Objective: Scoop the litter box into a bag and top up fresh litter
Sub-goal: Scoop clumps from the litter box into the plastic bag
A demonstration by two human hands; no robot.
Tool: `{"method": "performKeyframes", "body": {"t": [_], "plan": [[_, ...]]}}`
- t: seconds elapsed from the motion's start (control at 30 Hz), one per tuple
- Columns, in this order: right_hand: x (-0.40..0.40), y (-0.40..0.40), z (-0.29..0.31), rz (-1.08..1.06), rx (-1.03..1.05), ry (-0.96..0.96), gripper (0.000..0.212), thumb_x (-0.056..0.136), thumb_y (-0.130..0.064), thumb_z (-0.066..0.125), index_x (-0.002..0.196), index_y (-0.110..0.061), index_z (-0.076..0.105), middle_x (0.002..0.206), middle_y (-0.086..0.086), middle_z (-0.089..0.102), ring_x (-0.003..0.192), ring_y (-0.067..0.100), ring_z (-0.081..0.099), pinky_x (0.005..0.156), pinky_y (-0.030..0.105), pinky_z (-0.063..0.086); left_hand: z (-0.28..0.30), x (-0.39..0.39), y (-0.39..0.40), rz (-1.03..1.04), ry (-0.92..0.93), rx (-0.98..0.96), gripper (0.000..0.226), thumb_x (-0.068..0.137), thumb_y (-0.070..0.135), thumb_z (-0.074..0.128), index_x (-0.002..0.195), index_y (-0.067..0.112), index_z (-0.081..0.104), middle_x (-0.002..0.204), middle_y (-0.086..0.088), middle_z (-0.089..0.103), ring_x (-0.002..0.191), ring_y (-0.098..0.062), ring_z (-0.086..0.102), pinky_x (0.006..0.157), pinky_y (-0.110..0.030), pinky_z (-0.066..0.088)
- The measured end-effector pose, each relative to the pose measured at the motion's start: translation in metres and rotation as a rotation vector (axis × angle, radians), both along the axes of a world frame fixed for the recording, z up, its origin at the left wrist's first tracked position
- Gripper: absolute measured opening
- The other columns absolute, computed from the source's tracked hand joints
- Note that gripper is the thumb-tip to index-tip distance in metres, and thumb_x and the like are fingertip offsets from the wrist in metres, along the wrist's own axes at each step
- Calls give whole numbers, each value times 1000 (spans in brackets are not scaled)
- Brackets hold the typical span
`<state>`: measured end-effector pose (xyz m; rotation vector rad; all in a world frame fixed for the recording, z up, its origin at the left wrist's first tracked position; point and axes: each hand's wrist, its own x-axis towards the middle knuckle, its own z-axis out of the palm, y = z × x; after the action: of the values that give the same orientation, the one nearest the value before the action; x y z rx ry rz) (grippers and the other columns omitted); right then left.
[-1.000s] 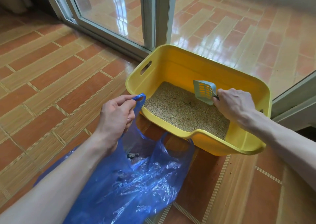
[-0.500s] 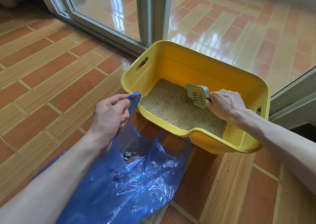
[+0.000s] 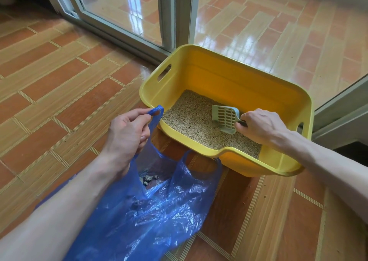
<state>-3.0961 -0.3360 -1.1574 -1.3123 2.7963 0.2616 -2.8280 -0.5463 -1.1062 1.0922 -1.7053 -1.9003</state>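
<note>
My left hand pinches the blue bag's handle beside the yellow litter box, while my right hand grips the slotted scoop resting in the litter.

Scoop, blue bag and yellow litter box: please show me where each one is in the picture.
scoop [image 3: 225, 117], head view, on its slotted blade above the litter.
blue bag [image 3: 159, 207], head view, on the crumpled plastic of its body.
yellow litter box [image 3: 219, 77], head view, on the bare inner back wall.
</note>
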Motion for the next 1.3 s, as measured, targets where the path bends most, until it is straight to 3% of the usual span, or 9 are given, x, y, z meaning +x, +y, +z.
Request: {"method": "performKeyframes", "body": {"t": [0.17,0.27,0.47,0.63,0.83,1.1,1.3], "plan": [[6,-2,-3,52,-17,-91,39,99,-49,50,100,-17,73,72,-1,62,64,20,58,48,28,44,2,1,1,-3,0,4,26,104,14,49,110,11,74,46,4,31,35,-9,19,37,-14,17],[9,-7,-5,32,2,-206,37,98,-49,52,104,-20,74,66,-6,59,58,13,55,44,26,38,2,2,1,-2,4,5,26,105,14,49,110,10,74,46,4,31,35,-9,19,37,-14,17],[11,-17,-13,-75,-10,-609,41,98,-47,55,68,-22,68,55,-7,60,41,8,44,41,23,33,2,3,0,-8,-1,0,27,105,14,49,110,10,75,47,3,31,36,-10,19,38,-14,17],[17,-21,-23,-122,17,-785,47,101,-49,48,66,-20,62,52,-7,52,48,13,41,48,27,31,2,2,1,-12,-7,-4,27,104,15,49,109,12,75,47,3,31,36,-10,19,38,-15,17],[25,-23,-27,-127,110,-690,48,104,-52,36,72,-21,52,62,-2,52,54,16,44,53,30,32,3,3,1,-9,-8,-7,26,105,15,49,111,11,74,47,3,32,36,-9,20,37,-14,18],[21,-18,-11,-163,-54,-689,51,100,-62,42,69,-24,56,56,-6,45,48,12,39,48,28,26,6,2,2,15,-10,4,25,104,13,49,110,9,73,46,4,30,35,-8,18,36,-13,17],[17,0,1,-156,-214,-727,50,101,-58,46,63,-26,52,53,-7,41,40,7,30,46,27,21,6,2,4,15,-10,2,25,104,13,49,109,9,73,45,4,30,35,-8,18,37,-12,17]]}}
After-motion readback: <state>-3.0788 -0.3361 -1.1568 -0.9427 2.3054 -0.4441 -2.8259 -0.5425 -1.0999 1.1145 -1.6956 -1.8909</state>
